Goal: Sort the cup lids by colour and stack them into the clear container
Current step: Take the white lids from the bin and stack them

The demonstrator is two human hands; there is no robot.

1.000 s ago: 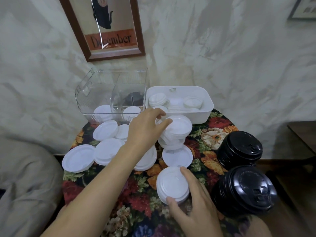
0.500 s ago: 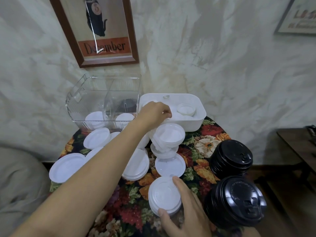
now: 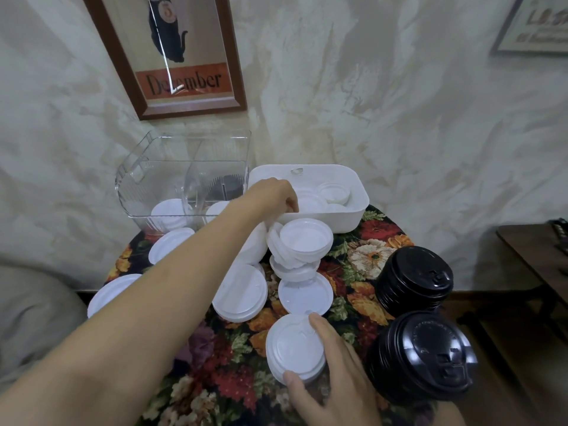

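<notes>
The stack of round white plastic cup lids (image 3: 293,348) sits near us on the flowery table (image 3: 372,256). Our right hand (image 3: 335,382) holds it, thumb on the near edge, a finger on the far edge, a wide grip round the rim. We think these lids are light, thin, bendy and smooth, so they may slide apart. Holding the rims on both sides looks best. Our left hand (image 3: 273,195) reaches into the white plastic tub (image 3: 353,216), fingers curled down. We cannot tell if that grip has a lid. The clear plastic container (image 3: 159,176) stands just beside the tub.
</notes>
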